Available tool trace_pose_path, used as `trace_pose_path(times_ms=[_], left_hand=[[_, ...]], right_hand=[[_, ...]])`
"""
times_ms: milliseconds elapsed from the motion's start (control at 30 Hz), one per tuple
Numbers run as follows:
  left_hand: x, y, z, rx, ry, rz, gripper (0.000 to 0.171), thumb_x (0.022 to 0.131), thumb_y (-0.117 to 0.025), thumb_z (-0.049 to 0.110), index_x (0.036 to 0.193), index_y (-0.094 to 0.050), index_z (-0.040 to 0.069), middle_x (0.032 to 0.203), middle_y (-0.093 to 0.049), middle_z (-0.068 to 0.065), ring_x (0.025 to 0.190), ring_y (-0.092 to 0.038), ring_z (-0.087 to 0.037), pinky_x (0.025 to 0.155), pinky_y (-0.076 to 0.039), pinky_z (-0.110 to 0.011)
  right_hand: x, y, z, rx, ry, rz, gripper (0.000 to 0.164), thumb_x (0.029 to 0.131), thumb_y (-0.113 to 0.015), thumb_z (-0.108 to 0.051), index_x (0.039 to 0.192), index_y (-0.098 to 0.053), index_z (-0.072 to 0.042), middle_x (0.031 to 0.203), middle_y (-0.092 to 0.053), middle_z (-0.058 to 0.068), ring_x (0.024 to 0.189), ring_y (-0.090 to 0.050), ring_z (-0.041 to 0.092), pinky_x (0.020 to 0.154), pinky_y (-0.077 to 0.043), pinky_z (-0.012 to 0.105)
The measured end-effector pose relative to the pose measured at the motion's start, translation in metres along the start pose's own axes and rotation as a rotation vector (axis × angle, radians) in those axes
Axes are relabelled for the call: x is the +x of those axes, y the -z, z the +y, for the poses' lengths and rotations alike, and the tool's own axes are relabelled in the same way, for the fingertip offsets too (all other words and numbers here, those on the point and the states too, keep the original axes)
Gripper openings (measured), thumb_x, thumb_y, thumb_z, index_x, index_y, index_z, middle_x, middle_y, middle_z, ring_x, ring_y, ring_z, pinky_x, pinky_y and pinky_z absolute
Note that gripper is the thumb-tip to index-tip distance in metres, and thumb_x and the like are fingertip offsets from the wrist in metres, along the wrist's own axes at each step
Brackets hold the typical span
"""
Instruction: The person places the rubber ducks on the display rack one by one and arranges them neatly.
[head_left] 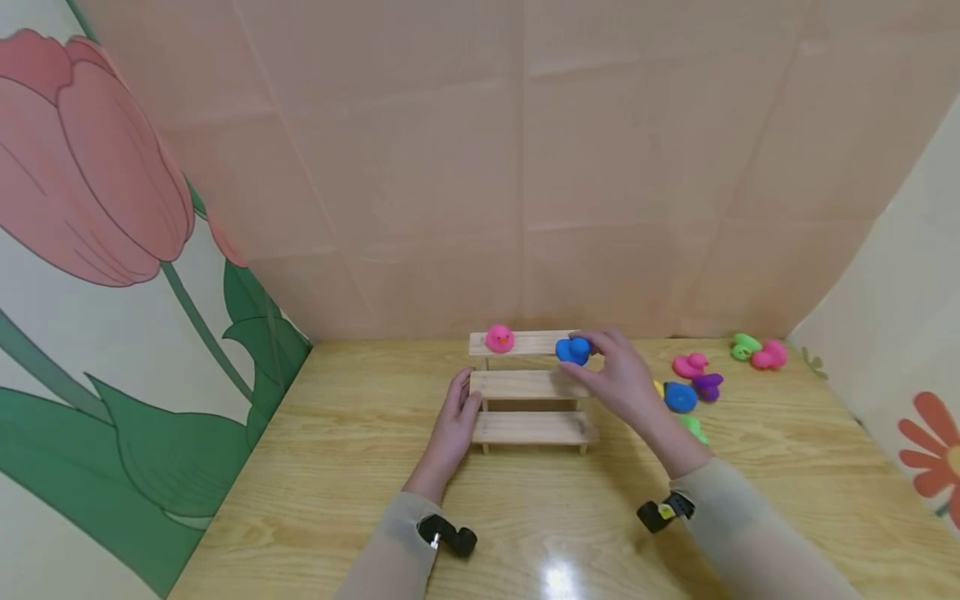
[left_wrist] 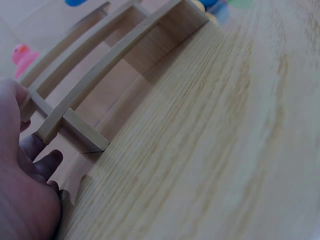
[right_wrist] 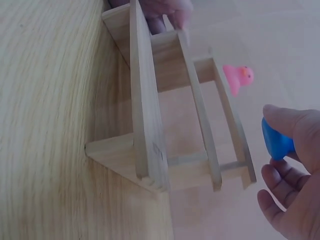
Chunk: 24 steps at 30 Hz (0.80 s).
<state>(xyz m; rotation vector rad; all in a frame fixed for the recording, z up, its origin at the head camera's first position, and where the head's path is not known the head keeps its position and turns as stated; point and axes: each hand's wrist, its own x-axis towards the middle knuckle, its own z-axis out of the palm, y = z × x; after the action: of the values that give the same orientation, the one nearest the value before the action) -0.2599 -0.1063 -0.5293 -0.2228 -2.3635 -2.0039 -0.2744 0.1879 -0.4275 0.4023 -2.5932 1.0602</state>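
Observation:
A three-step wooden display rack [head_left: 531, 427] stands on the table. On its top step, toward the left end, sits a pink rubber duck [head_left: 499, 338]. My left hand [head_left: 454, 412] grips the rack's left side, with the thumb [left_wrist: 16, 92] at the middle step's end and the fingers bent around the edge. Between thumb and fingertips, my right hand [head_left: 619, 377] pinches a blue rubber duck [head_left: 573, 350] near the top step's right end. In the right wrist view, the blue duck [right_wrist: 276, 140] is held apart from the rack.
Right of the rack lies a loose group of ducks: a pink one [head_left: 690, 365], a purple one [head_left: 707, 386], a blue one [head_left: 680, 397] and a green one [head_left: 694, 428]. Farther back right are another green duck [head_left: 746, 347] and pink duck [head_left: 769, 355]. A pinkish wall covering [head_left: 420, 208] rises behind the table.

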Motion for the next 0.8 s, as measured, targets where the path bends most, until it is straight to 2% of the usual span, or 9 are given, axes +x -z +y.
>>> trace_pose_path(times_ms=[233, 500, 800], left_hand=[[0.0, 0.0, -0.001, -0.005, -0.002, -0.005, 0.056, 0.119, -0.049, 0.042, 0.172, -0.034, 0.031, 0.175, -0.038, -0.011, 0.161, -0.037, -0.03, 0.131, -0.032, -0.051], [-0.001, 0.0, -0.001, -0.005, -0.001, 0.001, 0.055, 0.118, -0.051, 0.045, 0.17, -0.036, 0.034, 0.175, -0.039, -0.01, 0.162, -0.035, -0.028, 0.132, -0.031, -0.051], [-0.001, -0.001, -0.001, 0.006, 0.001, 0.009, 0.056, 0.118, -0.051, 0.044, 0.171, -0.036, 0.033, 0.177, -0.034, -0.012, 0.163, -0.032, -0.03, 0.132, -0.03, -0.052]], right_hand=[[0.009, -0.008, -0.009, -0.022, -0.003, -0.015, 0.055, 0.099, -0.087, -0.034, 0.142, -0.071, -0.004, 0.13, -0.061, 0.021, 0.112, -0.064, 0.041, 0.093, -0.057, 0.06], [0.021, -0.015, -0.014, -0.038, -0.017, -0.039, 0.055, 0.101, -0.085, -0.038, 0.144, -0.069, -0.009, 0.132, -0.061, 0.016, 0.112, -0.063, 0.036, 0.096, -0.058, 0.058], [0.032, -0.024, -0.015, -0.064, -0.028, -0.065, 0.055, 0.102, -0.083, -0.041, 0.143, -0.07, -0.008, 0.132, -0.061, 0.015, 0.118, -0.066, 0.037, 0.103, -0.058, 0.058]])
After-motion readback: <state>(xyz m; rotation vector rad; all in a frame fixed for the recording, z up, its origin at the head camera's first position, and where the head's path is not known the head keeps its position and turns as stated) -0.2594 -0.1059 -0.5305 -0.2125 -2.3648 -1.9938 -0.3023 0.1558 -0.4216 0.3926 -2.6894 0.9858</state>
